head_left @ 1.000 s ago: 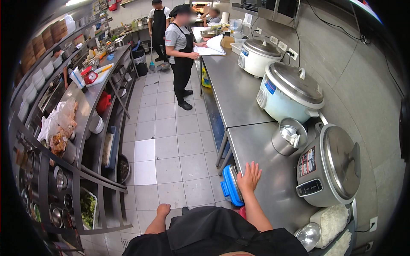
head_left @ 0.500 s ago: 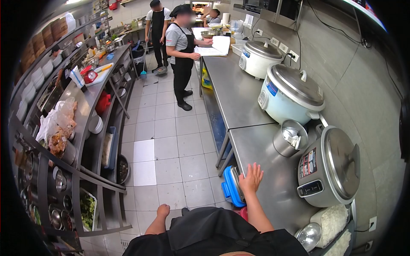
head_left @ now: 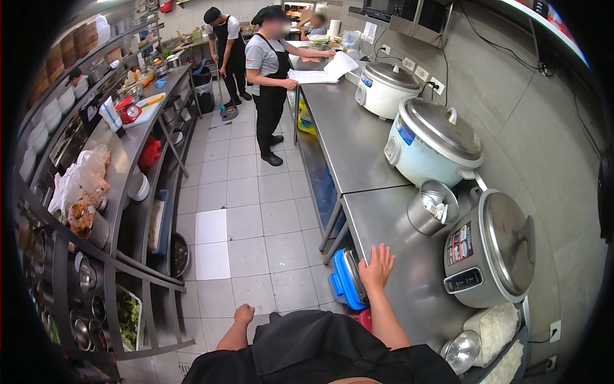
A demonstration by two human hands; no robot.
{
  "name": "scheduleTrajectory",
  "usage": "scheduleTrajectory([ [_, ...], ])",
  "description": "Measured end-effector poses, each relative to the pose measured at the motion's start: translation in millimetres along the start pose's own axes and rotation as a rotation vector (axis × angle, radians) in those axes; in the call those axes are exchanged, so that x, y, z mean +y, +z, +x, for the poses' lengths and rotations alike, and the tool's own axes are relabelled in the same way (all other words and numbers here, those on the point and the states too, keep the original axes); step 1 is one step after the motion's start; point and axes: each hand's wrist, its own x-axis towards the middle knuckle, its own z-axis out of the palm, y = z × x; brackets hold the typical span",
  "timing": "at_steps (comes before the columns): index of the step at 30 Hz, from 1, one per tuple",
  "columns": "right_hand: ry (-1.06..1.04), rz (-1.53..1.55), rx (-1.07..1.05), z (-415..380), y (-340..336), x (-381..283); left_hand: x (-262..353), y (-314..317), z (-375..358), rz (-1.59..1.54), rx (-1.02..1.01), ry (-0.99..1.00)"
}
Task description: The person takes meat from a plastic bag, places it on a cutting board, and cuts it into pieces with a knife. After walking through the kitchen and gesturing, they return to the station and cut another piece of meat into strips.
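Observation:
My right hand (head_left: 377, 265) is open, fingers spread, over the near edge of the steel table (head_left: 390, 221). It seems to rest on the surface and holds nothing. Below the edge beside it is a blue-rimmed container (head_left: 347, 281), partly hidden by the table and my wrist. My left hand (head_left: 244, 313) hangs over the tiled floor, closed in a loose fist; no object shows in it. On the table stand a grey rice cooker (head_left: 492, 246) and a steel pot (head_left: 433, 208) with utensils inside.
Two more rice cookers (head_left: 435, 134) line the wall. A co-worker (head_left: 268, 83) stands by the table with papers (head_left: 323, 73); another (head_left: 227, 51) holds a long-handled dustpan (head_left: 228, 113). Laden steel shelves (head_left: 137, 160) run along the left. Cooked rice (head_left: 495, 329) and a metal bowl (head_left: 462, 352) sit lower right.
The nearer co-worker has lifted a page of the papers. The co-worker behind has bent forward, and the dustpan has shifted. My view has turned slightly; my hands keep their poses.

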Motion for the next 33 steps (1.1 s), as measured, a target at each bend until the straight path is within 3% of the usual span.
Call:
scheduleTrajectory([
  [13,-0.014,-0.005,0.03,0.0,5.4,2.0,-5.5,-2.2,2.1,0.06,-0.064,0.037],
  [22,-0.003,-0.01,0.012,0.6,4.8,0.7,-11.6,-1.0,-3.5,-0.042,0.006,-0.022],
  [27,0.002,-0.018,0.007,0.6,4.0,0.1,-25.6,11.9,16.5,0.004,-0.219,-0.062],
  [33,0.005,-0.011,0.001,1.0,4.6,0.9,-23.5,11.4,16.0,-0.029,-0.197,-0.064],
])
